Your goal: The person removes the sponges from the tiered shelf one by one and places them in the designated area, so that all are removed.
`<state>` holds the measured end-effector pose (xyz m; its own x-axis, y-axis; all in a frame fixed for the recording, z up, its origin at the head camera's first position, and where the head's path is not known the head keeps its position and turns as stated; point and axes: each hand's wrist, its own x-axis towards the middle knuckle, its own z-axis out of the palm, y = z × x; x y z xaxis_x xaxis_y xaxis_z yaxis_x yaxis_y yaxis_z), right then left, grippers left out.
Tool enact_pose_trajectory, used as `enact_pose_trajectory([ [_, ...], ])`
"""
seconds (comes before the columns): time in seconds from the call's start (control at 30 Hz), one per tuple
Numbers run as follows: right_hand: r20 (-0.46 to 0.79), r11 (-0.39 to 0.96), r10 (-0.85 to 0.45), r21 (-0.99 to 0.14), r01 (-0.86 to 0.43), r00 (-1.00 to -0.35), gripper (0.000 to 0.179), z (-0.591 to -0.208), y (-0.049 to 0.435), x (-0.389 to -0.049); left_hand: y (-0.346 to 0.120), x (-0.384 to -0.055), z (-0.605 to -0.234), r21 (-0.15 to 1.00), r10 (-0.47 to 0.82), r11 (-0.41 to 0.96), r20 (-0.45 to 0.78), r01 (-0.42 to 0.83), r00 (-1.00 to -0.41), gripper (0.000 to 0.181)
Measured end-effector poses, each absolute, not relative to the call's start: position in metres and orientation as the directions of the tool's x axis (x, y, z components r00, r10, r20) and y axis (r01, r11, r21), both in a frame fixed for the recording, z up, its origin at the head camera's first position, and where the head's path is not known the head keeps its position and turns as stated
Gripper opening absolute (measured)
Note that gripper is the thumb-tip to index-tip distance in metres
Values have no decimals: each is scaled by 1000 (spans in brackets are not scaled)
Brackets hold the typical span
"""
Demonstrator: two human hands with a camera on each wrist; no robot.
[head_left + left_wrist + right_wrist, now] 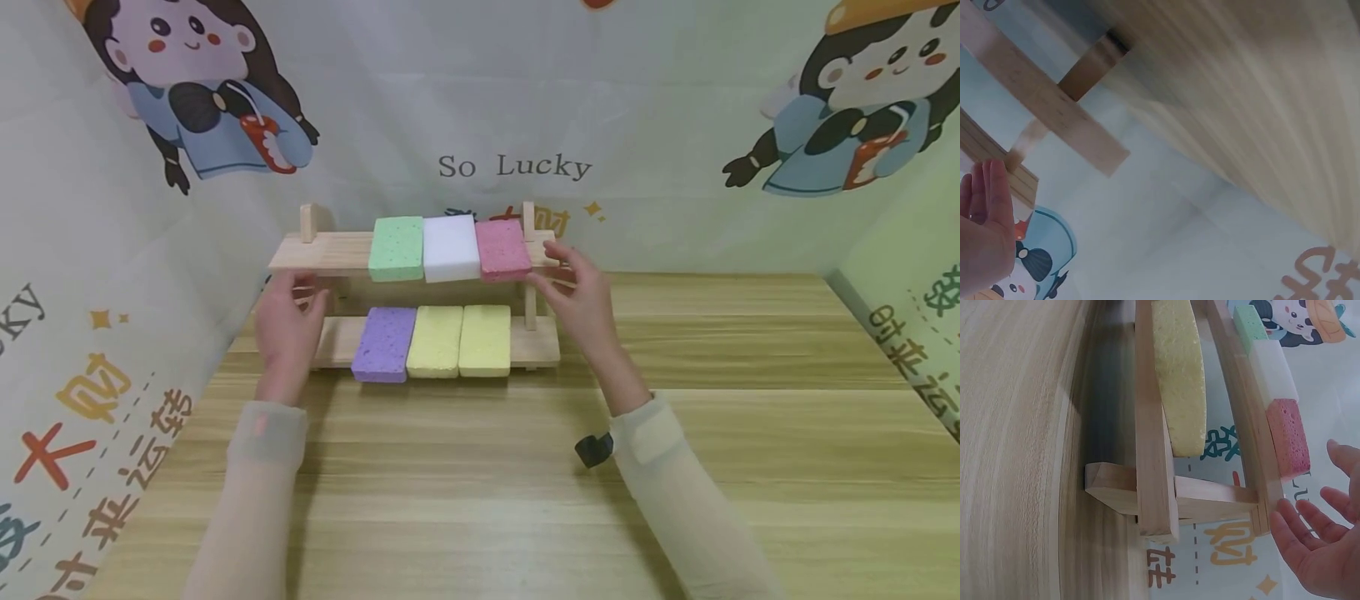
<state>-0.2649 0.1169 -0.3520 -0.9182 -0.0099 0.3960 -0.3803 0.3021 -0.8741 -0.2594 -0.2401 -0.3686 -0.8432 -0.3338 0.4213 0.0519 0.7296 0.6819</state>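
Observation:
A two-tier wooden shelf (322,250) stands at the back of the table. On its upper board lie a green sponge (397,248), a white sponge (451,248) and a pink sponge (504,249), side by side. The lower board carries a purple sponge (383,343) and two yellow sponges (434,342). My left hand (288,329) is at the left end of the upper board; the left wrist view shows its fingers (999,194) straight, right at the board. My right hand (1329,544), fingers spread, is by the upper board's right end, close to the pink sponge, holding nothing.
The wood-grain table (480,492) extends in front of the shelf and to its right. A printed cloth (510,100) hangs behind and along both sides. A small black object (595,450) sits at my right cuff.

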Motion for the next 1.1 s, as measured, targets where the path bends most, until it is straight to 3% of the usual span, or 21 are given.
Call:
enact_pose_trajectory([
  [0.27,400,296,-28,-872,-390,-916,49,-352,110,-265,-253,-260,-377,732,-418,680,353,-30,-837,29],
  [0.57,424,313,-37,-855,-413,-905,37,-353,101,-266,-260,-261,-383,772,-470,614,190,-164,-862,45],
  [0.8,387,340,6,-868,-362,-922,34,-353,99,-267,-266,-265,-389,783,-463,586,115,-207,-879,44],
  [1.1,332,271,31,-911,-312,-943,31,-353,99,-268,-266,-269,-395,795,-459,546,21,-263,-888,39],
])
